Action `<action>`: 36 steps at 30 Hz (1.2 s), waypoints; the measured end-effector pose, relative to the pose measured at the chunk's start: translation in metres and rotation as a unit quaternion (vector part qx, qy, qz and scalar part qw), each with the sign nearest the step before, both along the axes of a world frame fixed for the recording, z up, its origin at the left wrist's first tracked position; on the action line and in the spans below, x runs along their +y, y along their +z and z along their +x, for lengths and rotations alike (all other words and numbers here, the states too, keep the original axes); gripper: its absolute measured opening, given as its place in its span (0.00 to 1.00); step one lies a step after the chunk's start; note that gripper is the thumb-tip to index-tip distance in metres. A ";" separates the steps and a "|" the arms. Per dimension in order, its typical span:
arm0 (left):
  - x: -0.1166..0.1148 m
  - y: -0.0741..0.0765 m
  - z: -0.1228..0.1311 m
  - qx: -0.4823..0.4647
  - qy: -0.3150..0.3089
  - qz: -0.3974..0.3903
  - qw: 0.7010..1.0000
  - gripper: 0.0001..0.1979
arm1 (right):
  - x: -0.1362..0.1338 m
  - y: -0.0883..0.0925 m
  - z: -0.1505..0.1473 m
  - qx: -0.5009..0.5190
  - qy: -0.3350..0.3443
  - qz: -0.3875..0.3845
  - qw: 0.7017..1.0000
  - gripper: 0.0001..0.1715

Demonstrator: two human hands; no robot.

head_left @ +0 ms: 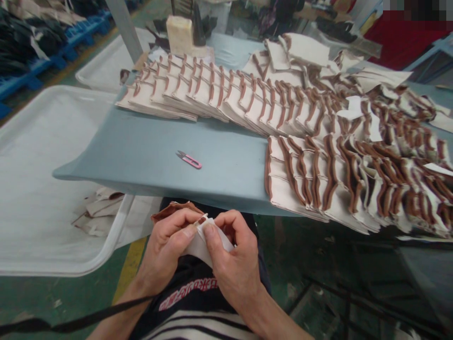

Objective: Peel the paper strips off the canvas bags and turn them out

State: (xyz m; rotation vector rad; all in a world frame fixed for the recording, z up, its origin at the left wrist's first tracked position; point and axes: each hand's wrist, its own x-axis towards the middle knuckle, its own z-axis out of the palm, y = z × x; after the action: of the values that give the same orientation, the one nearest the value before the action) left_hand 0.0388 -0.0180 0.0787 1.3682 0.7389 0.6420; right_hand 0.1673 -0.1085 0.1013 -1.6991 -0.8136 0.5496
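Above my lap, both hands pinch one small white fabric piece with brown trim. My left hand is closed on its left side, and a brown part sticks out behind the fingers. My right hand grips the right side, thumb on top, close beside the left fingertips. Pink thread snips lie on the blue-covered table in front of me. Overlapping white pieces with brown edging form a back row and a front right row.
A large white tub stands at the left, with several fabric pieces at its bottom. Loose fabric is heaped at the back right. A grey post rises behind the table. A dark strap crosses my left forearm.
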 end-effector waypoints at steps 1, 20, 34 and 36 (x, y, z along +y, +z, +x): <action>0.000 0.002 0.001 0.002 0.002 0.001 1.000 0.12 | 0.000 0.000 -0.001 0.008 -0.001 -0.002 1.000 0.10; 0.009 0.024 0.010 -0.001 -0.032 0.111 0.993 0.27 | 0.008 0.004 0.028 0.485 0.208 -0.015 0.850 0.40; 0.040 0.064 0.027 0.022 -0.129 0.196 0.972 0.30 | 0.025 0.021 0.081 0.013 0.209 0.140 0.968 0.18; 0.042 0.070 0.025 0.042 -0.137 0.227 0.963 0.25 | 0.027 0.032 0.087 -0.103 0.255 0.173 0.946 0.24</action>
State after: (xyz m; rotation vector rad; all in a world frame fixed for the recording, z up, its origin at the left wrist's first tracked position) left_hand 0.0634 0.0242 0.1485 1.8915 0.4661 0.5536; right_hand 0.2542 -0.0815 0.1330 -1.2279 -1.4328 0.5393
